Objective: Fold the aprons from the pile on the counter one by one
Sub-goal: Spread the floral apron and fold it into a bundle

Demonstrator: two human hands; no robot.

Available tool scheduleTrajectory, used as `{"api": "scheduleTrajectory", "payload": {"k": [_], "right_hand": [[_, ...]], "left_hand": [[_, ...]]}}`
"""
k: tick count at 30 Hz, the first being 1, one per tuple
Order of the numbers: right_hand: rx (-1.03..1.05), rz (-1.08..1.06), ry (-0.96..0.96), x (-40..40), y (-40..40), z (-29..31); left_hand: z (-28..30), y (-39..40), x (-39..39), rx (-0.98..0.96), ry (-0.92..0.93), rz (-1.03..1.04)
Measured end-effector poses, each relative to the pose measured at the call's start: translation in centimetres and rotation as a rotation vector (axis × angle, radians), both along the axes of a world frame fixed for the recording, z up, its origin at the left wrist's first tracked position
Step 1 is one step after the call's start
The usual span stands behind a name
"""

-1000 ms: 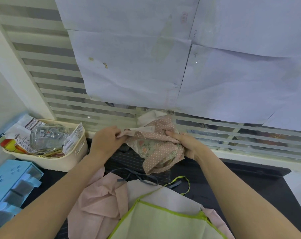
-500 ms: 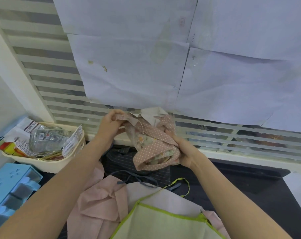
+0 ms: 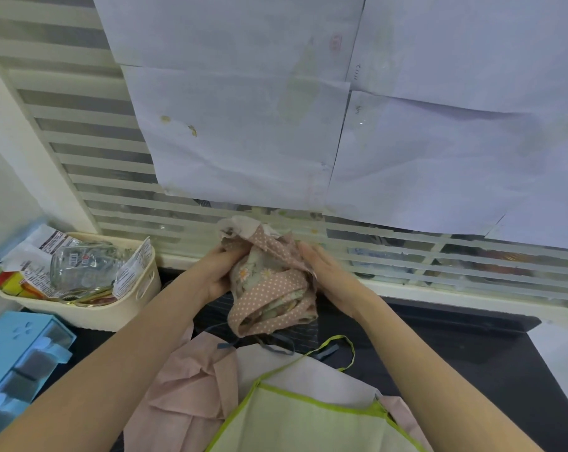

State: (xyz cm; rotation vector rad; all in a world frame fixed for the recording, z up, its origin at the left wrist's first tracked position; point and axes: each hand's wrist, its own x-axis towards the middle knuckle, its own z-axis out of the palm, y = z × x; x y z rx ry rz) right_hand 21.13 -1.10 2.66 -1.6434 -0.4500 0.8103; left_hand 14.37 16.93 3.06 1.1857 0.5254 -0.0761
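The polka-dot apron (image 3: 272, 285) hangs bunched between the 2 hands, above the far part of the dark tabletop (image 3: 455, 353), its long axis running up and down. The left hand (image 3: 215, 275) grips its left side with curled fingers; the right hand (image 3: 325, 272) presses flat against its right side, fingers straight. Both are equally close, so either could draw it open sideways.
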Motion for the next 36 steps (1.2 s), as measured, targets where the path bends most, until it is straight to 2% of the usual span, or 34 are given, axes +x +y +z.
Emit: {"api": "scheduleTrajectory", "payload": {"k": [3, 4, 5, 7, 9, 12, 15, 17, 19, 21, 23, 24, 30, 32, 34, 36], "right_hand": [[-0.257, 0.063, -0.678, -0.2, 0.9, 0.2], [-0.264, -0.001, -0.772, -0.3, 1.2, 0.0], [-0.24, -0.11, -0.765, -0.2, 1.3, 0.1], [-0.081, -0.332, -0.408, 0.3, 1.1, 0.8], [0.094, -0.38, -0.064, 0.4, 0.7, 1.6], [0.008, -0.283, -0.049, 0.7, 0.8, 2.1], [-0.206, -0.153, -0.011, 0.8, 1.0, 1.4], [-0.371, -0.14, -0.009, 1.2, 0.3, 0.4], [-0.395, -0.083, 0.112, 1.5, -0.6, -0.1], [-0.248, 0.063, 0.296, 1.5, -1.3, 0.2], [0.012, 0.106, 0.491, 1.5, -1.8, 0.6], [0.079, 0.1, 0.529, 1.5, -1.8, 0.8], [-0.009, 0.105, 0.326, 0.9, -0.5, 2.8], [-0.058, 0.19, 0.245, 0.7, -0.4, 2.8], [-0.082, 0.25, 0.173, 0.4, -0.3, 2.7], [-0.012, 0.175, 0.173, 0.3, 0.0, 2.2]], "left_hand": [[-0.2, 0.4, 0.2, 0.033, 0.012, 0.022], [-0.1, 0.5, 0.2, 0.055, 0.005, 0.016], [0.0, 0.6, 0.1, 0.081, -0.01, -0.008], [0.3, 1.2, -0.4, 0.122, -0.054, -0.134], [0.8, 1.8, -1.2, 0.111, -0.083, -0.331], [1.6, 1.4, -1.8, 0.128, -0.085, -0.687], [2.1, 0.6, -1.7, 0.165, -0.122, -0.784], [2.3, 0.7, -1.8, 0.097, -0.148, -0.75], [2.1, 1.4, -1.6, -0.005, -0.191, -0.649], [1.6, 2.3, -1.3, -0.055, -0.219, -0.491], [1.1, 2.9, -0.9, -0.067, -0.242, -0.353], [1.2, 3.1, -0.8, -0.065, -0.231, -0.292], [1.8, 1.8, -0.4, 0.002, -0.048, -0.207], [2.0, 1.7, -0.3, 0.021, -0.023, -0.135], [2.2, 1.8, -0.2, -0.011, -0.023, -0.058], [2.4, 1.9, 0.1, -0.082, -0.032, -0.001]]}}
